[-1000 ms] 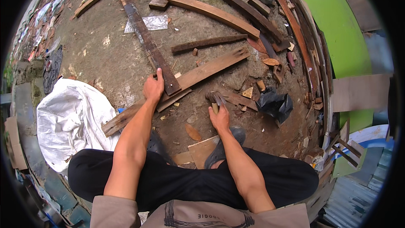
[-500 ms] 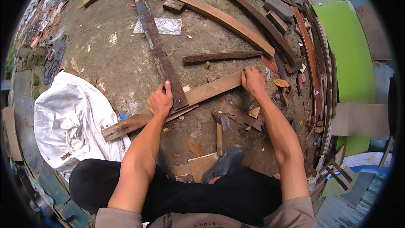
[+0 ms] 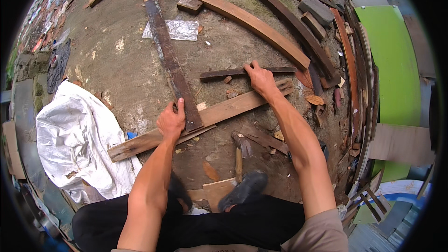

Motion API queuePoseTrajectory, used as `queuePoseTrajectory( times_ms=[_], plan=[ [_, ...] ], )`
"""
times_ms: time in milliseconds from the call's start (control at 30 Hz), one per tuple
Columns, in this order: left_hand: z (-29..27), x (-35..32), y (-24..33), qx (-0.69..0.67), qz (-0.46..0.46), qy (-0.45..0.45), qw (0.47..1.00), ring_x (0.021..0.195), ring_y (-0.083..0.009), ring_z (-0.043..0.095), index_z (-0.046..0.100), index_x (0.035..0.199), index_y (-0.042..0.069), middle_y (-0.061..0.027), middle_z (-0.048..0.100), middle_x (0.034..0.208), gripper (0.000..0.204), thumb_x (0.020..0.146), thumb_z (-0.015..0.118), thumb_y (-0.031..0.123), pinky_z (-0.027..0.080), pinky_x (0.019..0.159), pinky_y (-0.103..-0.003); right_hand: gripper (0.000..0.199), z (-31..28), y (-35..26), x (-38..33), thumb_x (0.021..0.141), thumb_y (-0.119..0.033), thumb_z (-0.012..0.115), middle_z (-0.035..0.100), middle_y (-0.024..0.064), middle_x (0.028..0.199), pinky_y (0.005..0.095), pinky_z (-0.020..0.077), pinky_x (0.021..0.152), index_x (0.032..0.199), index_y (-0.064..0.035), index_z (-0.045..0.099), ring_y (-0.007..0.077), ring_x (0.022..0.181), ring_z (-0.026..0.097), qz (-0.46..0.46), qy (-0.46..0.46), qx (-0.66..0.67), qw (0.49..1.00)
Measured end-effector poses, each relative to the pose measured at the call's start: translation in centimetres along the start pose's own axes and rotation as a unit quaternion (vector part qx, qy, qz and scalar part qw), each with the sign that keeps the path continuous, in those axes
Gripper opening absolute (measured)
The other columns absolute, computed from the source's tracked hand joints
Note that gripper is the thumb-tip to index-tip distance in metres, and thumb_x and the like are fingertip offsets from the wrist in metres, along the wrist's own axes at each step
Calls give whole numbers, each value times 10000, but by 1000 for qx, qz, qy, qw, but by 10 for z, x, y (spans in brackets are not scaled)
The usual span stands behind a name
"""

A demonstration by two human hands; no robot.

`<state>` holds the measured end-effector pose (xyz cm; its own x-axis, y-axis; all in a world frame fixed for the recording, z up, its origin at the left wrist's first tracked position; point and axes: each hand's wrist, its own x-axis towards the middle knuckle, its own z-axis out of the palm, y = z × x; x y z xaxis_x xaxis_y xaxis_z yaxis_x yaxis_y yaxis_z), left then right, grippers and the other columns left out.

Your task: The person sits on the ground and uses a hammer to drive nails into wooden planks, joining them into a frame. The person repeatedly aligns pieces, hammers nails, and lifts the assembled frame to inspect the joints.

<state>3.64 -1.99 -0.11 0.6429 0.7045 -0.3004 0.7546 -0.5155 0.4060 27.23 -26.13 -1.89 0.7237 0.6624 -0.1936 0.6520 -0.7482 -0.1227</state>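
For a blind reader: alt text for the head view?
Seen from above, a seated person's left hand presses a dark plank crossing a lighter board; the right hand grips a thin dark strip.

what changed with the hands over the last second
The right hand left the hammer near the shoe, reached forward across the light plank, and now grips the thin dark strip. The left hand stayed on the long dark plank's end.

1. Soft, even daylight; shadows under the planks (image 3: 205,117) are faint.
2. Mild glare on the white sheet (image 3: 74,144) and foil scrap (image 3: 175,30).
3. Centre sharp; strong fisheye bending and black vignette at the rim.
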Motion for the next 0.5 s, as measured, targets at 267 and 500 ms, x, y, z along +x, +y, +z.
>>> queuePoseTrajectory(
  times_ms=[267,500],
  plan=[
    [1,-2,4,19,16,16,1000,867,-458,666,696,975,42,-239,696,828,674,965,407,652,489,772,-533,408,8,-26,-48,811,-30,612,596,140,1153,428,562,641,1203,-142,639,312,780,696,-27,216,50,975],
    [4,-1,1,28,24,12,999,903,-465,669,707,1047,45,-277,699,889,731,959,368,686,491,806,-535,515,5,-44,-65,837,-26,595,605,97,1131,427,484,744,1333,-165,604,276,840,650,-5,146,-29,989]
  ],
)
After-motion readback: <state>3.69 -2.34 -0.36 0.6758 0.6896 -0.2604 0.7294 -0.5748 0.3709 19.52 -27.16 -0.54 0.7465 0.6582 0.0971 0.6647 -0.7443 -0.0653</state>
